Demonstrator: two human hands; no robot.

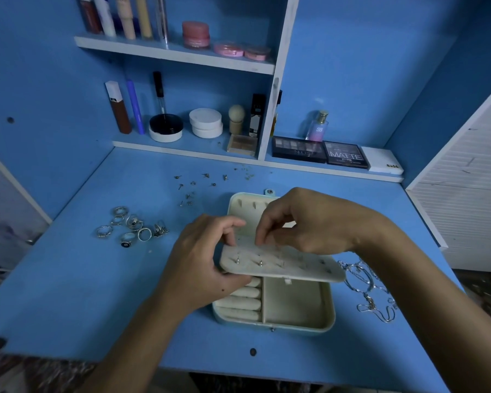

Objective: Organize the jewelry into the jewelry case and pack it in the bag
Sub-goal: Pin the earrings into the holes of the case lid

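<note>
i'm seeing the jewelry case [295,313] lying open near the front edge of the desk [97,293], its ring rolls on the left and a bare compartment on the right. above it my left hand [207,265] is gripping the left end of the earring panel [281,266], thumb on top and fingers curled beneath, holding it tilted over the tray. a few stud earrings [248,261] are sitting pinned in that panel. my right hand [301,222] is curling down over the panel's upper side, fingertips pinched together against it; i cannot tell whether a stud is between them. necklaces [372,290] are lying tangled just right of the case. rings [131,226] are clustering toward the left edge, and loose studs [194,188] are scattering farther back toward the shelf [182,150].
</note>
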